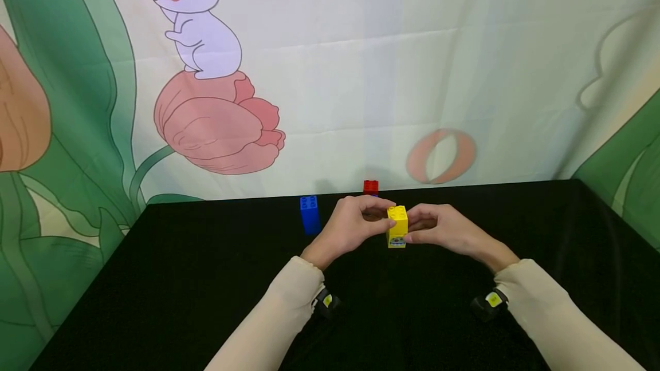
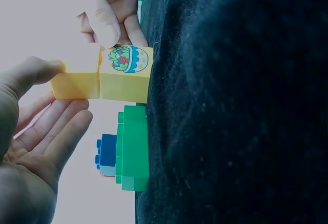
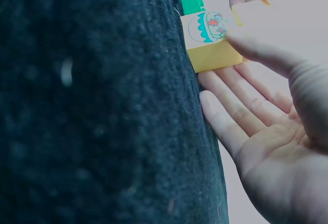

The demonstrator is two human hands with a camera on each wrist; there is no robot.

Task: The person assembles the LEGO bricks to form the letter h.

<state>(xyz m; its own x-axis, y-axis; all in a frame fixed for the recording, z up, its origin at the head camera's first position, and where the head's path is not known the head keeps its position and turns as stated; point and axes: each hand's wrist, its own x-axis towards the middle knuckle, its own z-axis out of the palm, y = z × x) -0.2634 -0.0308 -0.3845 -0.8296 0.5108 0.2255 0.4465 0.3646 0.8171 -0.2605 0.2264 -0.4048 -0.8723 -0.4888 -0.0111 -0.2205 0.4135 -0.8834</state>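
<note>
One blue block [image 1: 310,216] stands left; the left hand [image 1: 346,227] pinches the upper yellow block [image 1: 398,217] atop the picture block [image 1: 396,241], which the right hand [image 1: 450,232] grips on the table [image 1: 180,291]. Stacking seems in hand, likely calling next for an even downward press.

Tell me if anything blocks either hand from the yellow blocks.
Nothing visible does: the left hand pinches the upper yellow block, and the right hand pinches the lower yellow block. The green block stands farther back, not between.
</note>
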